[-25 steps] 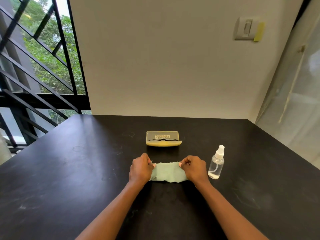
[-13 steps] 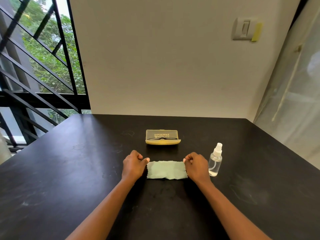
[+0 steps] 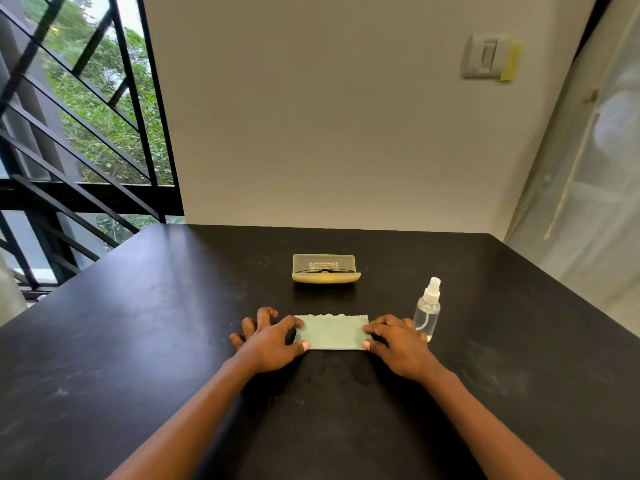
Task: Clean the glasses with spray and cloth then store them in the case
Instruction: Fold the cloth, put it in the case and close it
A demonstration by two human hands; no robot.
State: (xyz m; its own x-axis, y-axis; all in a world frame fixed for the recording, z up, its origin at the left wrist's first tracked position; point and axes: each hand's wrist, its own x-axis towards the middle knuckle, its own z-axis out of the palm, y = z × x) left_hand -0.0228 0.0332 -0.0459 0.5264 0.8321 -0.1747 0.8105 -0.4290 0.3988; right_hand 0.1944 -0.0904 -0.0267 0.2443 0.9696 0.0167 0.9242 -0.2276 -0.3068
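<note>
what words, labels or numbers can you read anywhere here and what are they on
Inside of the open glasses case lid: a few lines of dark print, appearing upside down from this view, too small and blurred to read.
Clear spray bottle: no label or text visible.
Green cleaning cloth: no print visible.
Wall switch and the yellow tag beside it: no legible marking.
So nothing here can be quoted.

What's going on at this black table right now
A person is laying a pale green cleaning cloth flat on the black table, left hand at its left edge and right hand at its right edge. A clear plastic spray bottle stands just right of the cloth. Behind it, the yellow glasses case sits open with dark-framed glasses inside.
</note>
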